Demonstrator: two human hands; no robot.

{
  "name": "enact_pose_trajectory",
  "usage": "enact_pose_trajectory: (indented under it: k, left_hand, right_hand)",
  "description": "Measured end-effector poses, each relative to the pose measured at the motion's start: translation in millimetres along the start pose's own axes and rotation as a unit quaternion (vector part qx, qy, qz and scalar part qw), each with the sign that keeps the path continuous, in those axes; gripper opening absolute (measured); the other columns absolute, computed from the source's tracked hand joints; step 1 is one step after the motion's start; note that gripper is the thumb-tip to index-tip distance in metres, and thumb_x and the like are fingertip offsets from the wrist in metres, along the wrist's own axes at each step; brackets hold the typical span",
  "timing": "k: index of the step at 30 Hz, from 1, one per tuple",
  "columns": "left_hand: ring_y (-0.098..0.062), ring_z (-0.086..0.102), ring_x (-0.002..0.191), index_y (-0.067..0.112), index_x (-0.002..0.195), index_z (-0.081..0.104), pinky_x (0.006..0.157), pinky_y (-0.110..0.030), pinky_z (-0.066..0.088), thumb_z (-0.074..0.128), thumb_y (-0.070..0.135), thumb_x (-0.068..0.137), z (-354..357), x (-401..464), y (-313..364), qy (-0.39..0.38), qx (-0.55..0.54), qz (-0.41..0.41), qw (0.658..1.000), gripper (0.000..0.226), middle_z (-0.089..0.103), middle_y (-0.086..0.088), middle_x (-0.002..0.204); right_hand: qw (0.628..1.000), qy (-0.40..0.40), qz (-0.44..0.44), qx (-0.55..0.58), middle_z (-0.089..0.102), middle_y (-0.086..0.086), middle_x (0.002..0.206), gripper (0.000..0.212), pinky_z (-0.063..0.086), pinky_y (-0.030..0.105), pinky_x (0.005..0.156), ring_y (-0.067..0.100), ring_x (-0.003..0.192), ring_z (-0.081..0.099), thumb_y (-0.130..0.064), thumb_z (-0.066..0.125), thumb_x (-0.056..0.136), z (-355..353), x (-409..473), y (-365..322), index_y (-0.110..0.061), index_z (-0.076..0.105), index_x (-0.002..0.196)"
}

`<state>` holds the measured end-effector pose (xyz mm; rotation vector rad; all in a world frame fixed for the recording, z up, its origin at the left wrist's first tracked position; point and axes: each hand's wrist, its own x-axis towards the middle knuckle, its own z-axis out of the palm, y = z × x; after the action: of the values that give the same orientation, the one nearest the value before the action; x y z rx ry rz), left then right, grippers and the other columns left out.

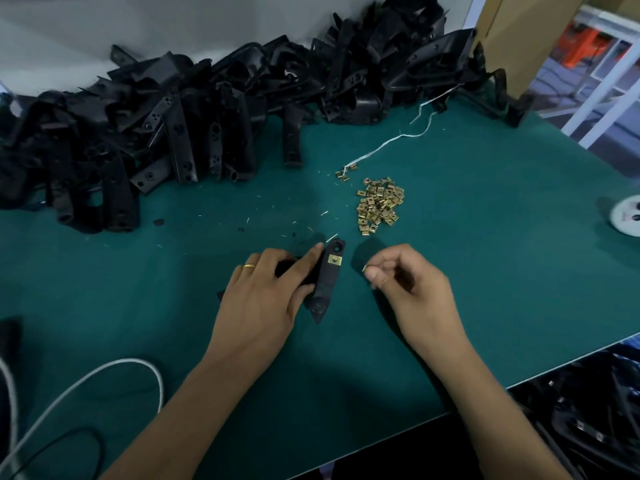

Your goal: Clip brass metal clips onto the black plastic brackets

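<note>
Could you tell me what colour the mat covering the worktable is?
Dark teal green mat, seen in the head view.

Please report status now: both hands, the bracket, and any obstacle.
Left hand holds black bracket, one brass clip already on. Right hand pinches another clip. Nothing between them.

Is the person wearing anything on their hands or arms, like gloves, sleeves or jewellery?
No gloves and no sleeves in view: both forearms are bare down to the picture's edge. The left hand wears a plain gold-coloured ring on one finger. The right hand shows no ring, watch or band.
</note>
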<state>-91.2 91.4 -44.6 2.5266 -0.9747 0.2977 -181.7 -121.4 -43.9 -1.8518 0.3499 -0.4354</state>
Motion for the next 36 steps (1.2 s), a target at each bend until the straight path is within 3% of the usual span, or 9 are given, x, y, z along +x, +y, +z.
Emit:
enact_pose_trajectory:
  k: [3,7,14,23,28,32,36]
  left_hand:
    - [-0.026,0.058,0.097,0.034,0.151,0.05,0.081,-0.044,0.052,0.06,0.032,0.097,2,-1,0,0.013,0.019,0.014,1.0,0.055,0.057,-0.002,0.113]
    - [-0.026,0.059,0.096,0.034,0.151,0.05,0.08,-0.045,0.052,0.054,0.034,0.101,2,-3,-2,0.027,0.026,0.032,0.999,0.051,0.059,-0.003,0.113]
    - [-0.027,0.058,0.093,0.032,0.149,0.052,0.079,-0.044,0.052,0.058,0.031,0.099,2,-3,-2,0.039,0.021,0.028,0.999,0.051,0.059,-0.004,0.113]
    - [-0.028,0.059,0.092,0.033,0.149,0.053,0.079,-0.047,0.054,0.063,0.028,0.098,5,-3,-4,0.027,0.02,0.033,0.999,0.052,0.06,-0.002,0.115]
    - [-0.029,0.058,0.091,0.032,0.148,0.055,0.077,-0.047,0.053,0.067,0.022,0.095,8,-4,-5,0.04,0.024,0.059,0.997,0.055,0.06,-0.003,0.115]
    - [-0.028,0.058,0.09,0.032,0.147,0.055,0.077,-0.046,0.051,0.064,0.022,0.097,5,-4,-6,0.031,0.017,0.067,0.997,0.052,0.06,-0.003,0.116]
    - [-0.027,0.056,0.092,0.033,0.15,0.052,0.076,-0.043,0.046,0.057,0.021,0.101,5,-6,-2,0.025,0.046,0.1,0.994,0.05,0.059,0.0,0.118]
  right_hand:
    - [0.993,0.006,0.007,0.121,0.074,0.005,0.081,0.011,0.056,0.024,0.066,0.019,0.075,0.071,-0.012,0.077,0.093,19,-28,-5,-0.023,0.077,0.094]
    - [0.983,0.007,0.016,0.18,0.078,0.009,0.085,0.012,0.06,0.028,0.07,0.025,0.077,0.075,-0.012,0.076,0.093,37,-45,-10,-0.022,0.08,0.096]
    - [0.975,0.007,0.047,0.217,0.076,0.014,0.086,0.008,0.061,0.029,0.073,0.028,0.079,0.076,-0.008,0.073,0.093,28,-39,-10,-0.01,0.079,0.1]
    - [0.979,-0.007,0.048,0.196,0.076,0.013,0.082,0.013,0.062,0.03,0.07,0.027,0.075,0.076,-0.006,0.074,0.094,34,-39,-9,-0.018,0.08,0.096]
    - [0.972,-0.038,0.06,0.224,0.074,0.014,0.08,0.008,0.059,0.027,0.067,0.026,0.07,0.073,0.002,0.074,0.091,26,-38,-12,-0.003,0.071,0.097]
    - [0.979,-0.052,0.05,0.193,0.071,0.013,0.074,0.012,0.055,0.025,0.062,0.018,0.062,0.067,0.008,0.074,0.09,27,-39,-14,-0.002,0.067,0.093]
    - [0.968,-0.034,0.061,0.239,0.07,0.016,0.069,0.03,0.056,0.029,0.056,0.024,0.058,0.069,0.009,0.078,0.082,29,-38,-16,0.003,0.055,0.101]
